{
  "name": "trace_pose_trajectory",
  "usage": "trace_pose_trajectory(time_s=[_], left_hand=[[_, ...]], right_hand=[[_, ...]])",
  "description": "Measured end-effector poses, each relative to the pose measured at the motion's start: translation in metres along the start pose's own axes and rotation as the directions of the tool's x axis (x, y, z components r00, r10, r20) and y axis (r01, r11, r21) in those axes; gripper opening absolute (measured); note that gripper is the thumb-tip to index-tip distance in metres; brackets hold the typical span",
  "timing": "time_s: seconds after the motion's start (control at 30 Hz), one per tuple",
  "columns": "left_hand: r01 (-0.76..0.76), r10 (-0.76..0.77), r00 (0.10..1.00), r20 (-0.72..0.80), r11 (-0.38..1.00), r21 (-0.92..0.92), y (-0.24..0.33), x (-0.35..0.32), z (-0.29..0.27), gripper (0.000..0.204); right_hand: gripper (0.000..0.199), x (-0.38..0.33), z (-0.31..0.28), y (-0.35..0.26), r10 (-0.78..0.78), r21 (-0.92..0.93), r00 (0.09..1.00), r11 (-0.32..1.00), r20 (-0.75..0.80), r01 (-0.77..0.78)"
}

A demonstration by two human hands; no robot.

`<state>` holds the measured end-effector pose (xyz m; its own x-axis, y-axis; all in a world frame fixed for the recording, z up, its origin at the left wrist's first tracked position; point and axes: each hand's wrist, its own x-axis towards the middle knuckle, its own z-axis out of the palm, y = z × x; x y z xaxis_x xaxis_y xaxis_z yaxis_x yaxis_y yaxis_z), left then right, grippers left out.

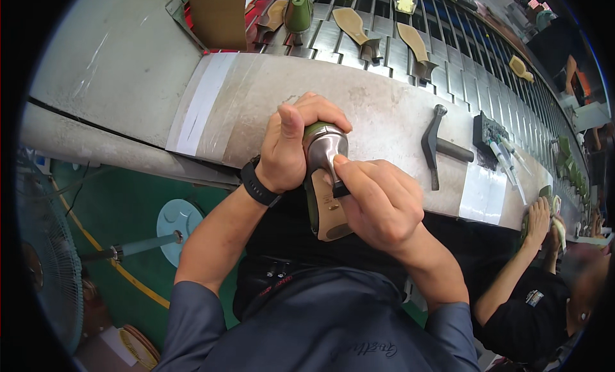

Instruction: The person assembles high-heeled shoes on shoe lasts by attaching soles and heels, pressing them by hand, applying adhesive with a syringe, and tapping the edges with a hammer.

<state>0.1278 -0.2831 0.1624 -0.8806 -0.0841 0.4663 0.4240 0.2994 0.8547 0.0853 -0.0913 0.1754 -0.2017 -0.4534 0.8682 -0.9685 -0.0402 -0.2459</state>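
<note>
A green shoe [312, 209] is held sole-up at the near edge of the bench, its tan sole [328, 209] facing me. At its far end is a shiny silver heel [327, 148] with a dark tip. My left hand [288, 141] is closed round the green far end of the shoe, fingers over it and thumb raised. The fingers of my right hand [384, 202] are closed at the silver heel, one fingertip pressing on the metal near the dark tip. Part of the heel and sole is hidden behind that hand.
On the bench to the right lie a hammer [432, 145], a black block [488, 129] and several thin syringe-like tubes [509, 164]. Beyond runs a slatted metal conveyor [391, 42] carrying a green shoe [298, 13] and heeled soles [351, 25]. A fan [54, 263] stands left; a co-worker [525, 308] works right.
</note>
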Motion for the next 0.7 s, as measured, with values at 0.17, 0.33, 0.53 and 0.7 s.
trace_pose_trajectory(time_s=[0.17, 0.33, 0.53, 0.7], left_hand=[[-0.011, 0.011, 1.0, 0.004, 1.0, 0.007, 0.0, 0.0, -0.002, 0.104], [0.031, -0.039, 0.999, -0.034, 0.979, -0.2, 0.0, 0.008, 0.001, 0.083], [0.19, -0.168, 0.98, 0.106, 0.947, -0.26, -0.028, 0.059, 0.003, 0.038], [0.202, -0.192, 0.979, 0.063, 0.949, -0.242, -0.038, 0.061, 0.012, 0.038]], right_hand=[[0.043, 0.002, 0.001, 0.001, -0.016, -0.004, 1.0, 1.0, -0.001, 0.016], [0.041, 0.013, 0.0, 0.012, -0.033, -0.051, 0.999, 0.998, 0.007, 0.033], [0.03, 0.024, 0.005, 0.066, 0.092, -0.154, 0.994, 0.985, 0.057, -0.082], [0.022, 0.022, -0.008, 0.055, 0.693, -0.043, 0.686, 0.71, 0.222, -0.703]])
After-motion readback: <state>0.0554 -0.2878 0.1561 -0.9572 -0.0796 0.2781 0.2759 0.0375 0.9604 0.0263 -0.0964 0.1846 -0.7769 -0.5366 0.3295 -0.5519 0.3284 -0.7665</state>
